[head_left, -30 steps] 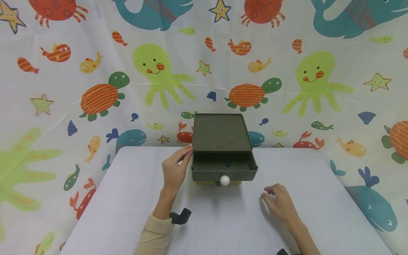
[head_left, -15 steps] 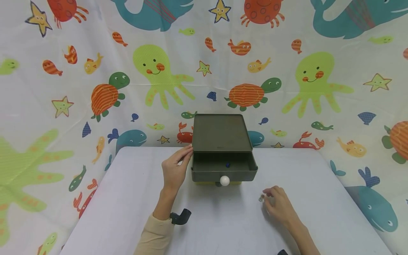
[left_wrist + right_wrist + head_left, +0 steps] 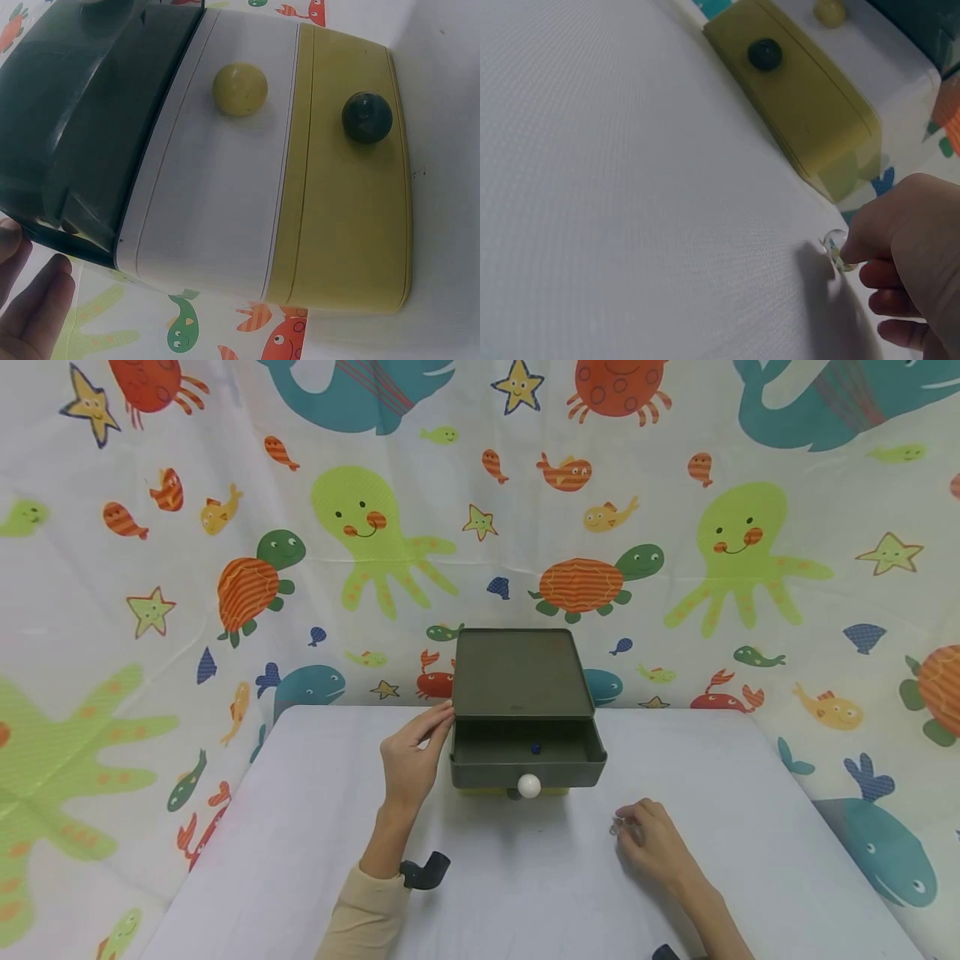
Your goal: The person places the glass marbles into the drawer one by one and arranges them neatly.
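Observation:
My left hand (image 3: 408, 760) touches the left side of the dark green top drawer unit with fairly straight fingertips (image 3: 49, 300). That unit's drawer (image 3: 491, 774) is pulled out, and a small dark blue ball (image 3: 536, 748) lies in it. To the right in front of the cabinet, my right hand (image 3: 654, 843) pinches a small clear, glass-like round piece (image 3: 835, 241) at the white tabletop. In the head view the clear piece (image 3: 616, 827) shows as more than one tiny rounded shape; I cannot tell whether these are separate. The other right fingers curl under the palm.
Below the green unit sit a white drawer (image 3: 202, 180) with a yellow knob (image 3: 240, 89) and a yellow drawer (image 3: 345, 225) with a dark green knob (image 3: 367, 118). The top drawer's white knob (image 3: 528, 786) faces forward. A sea-animal curtain (image 3: 480, 577) hangs behind the white table (image 3: 525, 885).
My right thumb and fingers first parted beside the clear piece, then closed in on it again. The left hand and the open drawer have kept still.

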